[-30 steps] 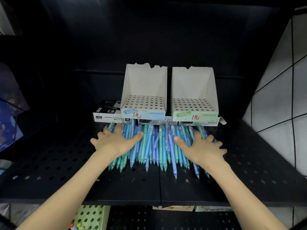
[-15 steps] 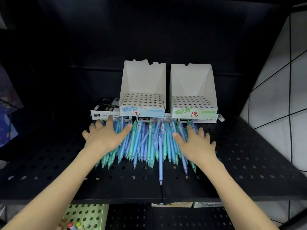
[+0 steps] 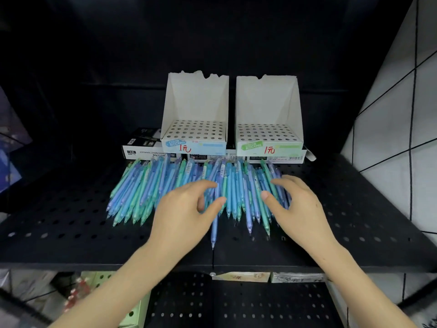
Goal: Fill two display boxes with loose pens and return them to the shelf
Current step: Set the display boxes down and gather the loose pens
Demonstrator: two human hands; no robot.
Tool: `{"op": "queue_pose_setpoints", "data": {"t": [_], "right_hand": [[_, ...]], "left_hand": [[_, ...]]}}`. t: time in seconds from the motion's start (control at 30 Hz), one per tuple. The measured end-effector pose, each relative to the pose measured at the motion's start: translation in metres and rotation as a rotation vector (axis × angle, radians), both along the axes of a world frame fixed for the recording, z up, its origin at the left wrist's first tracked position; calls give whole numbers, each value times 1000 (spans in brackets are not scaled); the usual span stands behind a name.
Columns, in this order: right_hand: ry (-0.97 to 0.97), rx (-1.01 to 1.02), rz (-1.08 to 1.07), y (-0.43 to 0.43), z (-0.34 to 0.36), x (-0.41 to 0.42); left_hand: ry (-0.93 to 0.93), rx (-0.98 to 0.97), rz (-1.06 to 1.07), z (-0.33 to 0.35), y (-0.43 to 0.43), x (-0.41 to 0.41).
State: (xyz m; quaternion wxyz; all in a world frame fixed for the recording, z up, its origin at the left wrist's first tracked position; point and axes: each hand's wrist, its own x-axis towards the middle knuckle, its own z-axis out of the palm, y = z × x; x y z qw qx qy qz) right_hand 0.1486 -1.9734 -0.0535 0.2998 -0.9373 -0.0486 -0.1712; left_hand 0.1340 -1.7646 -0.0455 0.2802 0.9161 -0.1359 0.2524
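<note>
Several loose blue and green pens [image 3: 146, 185] lie side by side in a spread on the black perforated shelf [image 3: 354, 209]. Behind them stand two white display boxes with hole grids and no pens in them, one with a blue label [image 3: 196, 107] and one with a green label [image 3: 267, 107]. My left hand [image 3: 186, 209] is over the middle of the pile, thumb and forefinger curved apart in a C above a long blue pen. My right hand [image 3: 295, 204] is over the right end of the pile, fingers loosely arched. Neither hand plainly grips a pen.
The display boxes sit on flat black-and-white marker boxes [image 3: 142, 147] at the back of the shelf. A white tiled wall [image 3: 390, 126] closes the right side. Below the shelf edge is a green perforated box [image 3: 101, 278] and a lower black shelf.
Both hands have lifted from lying flat on the outer parts of the pile and moved inward toward its middle, fingers now arched. One blue pen has slid out toward the shelf's front.
</note>
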Motion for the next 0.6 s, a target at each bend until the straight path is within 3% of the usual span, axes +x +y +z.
{"op": "queue_pose_setpoints", "data": {"t": [0.13,0.5,0.6], "right_hand": [[-14,12,29,-8,-4,-5],[-43,39,93,-14,-11,-2],[-88,66,86,-16,-13,-1]], "left_hand": [[126,-29,112,-6,-12,-13],[191,-26,301,-2,-40,-34],[258,-157,303,-1,-36,-33]]}}
